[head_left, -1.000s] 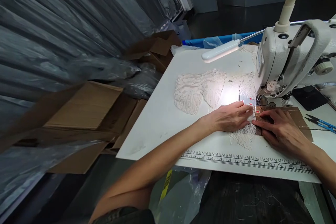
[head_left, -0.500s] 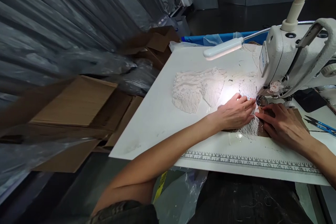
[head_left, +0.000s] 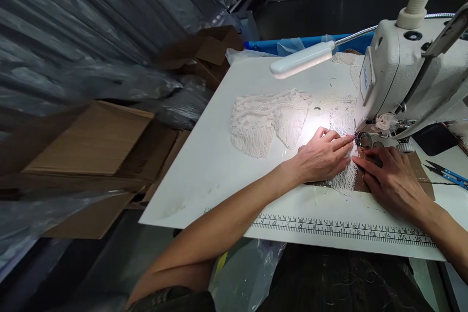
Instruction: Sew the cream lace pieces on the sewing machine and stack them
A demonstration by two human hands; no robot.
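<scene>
A strip of white lace (head_left: 343,179) lies under the needle area of a white sewing machine (head_left: 393,73). My left hand (head_left: 323,153) rests on the lace with its fingers stretched forward, the fingertips close beside the presser foot (head_left: 358,138). On the other side, my right hand (head_left: 393,175) lies on a brown board (head_left: 420,175), its fingers apart and one fingertip touching the lace edge. The board extends partly beneath the lace and both hands. To the left, another piece of scalloped lace (head_left: 256,124) lies flat on the white table (head_left: 215,156).
A lamp (head_left: 303,60) on a flexible neck hangs over the table. Blue thread snips (head_left: 448,174) lie at the right, near a black flat object (head_left: 435,139). A printed ruler (head_left: 329,226) runs along the front edge. Open cardboard boxes (head_left: 91,139) stand left of the table.
The view has shifted slightly, so the table and machine sit a little differently in it. Both hands keep nearly the same place at the lace beside the presser foot.
</scene>
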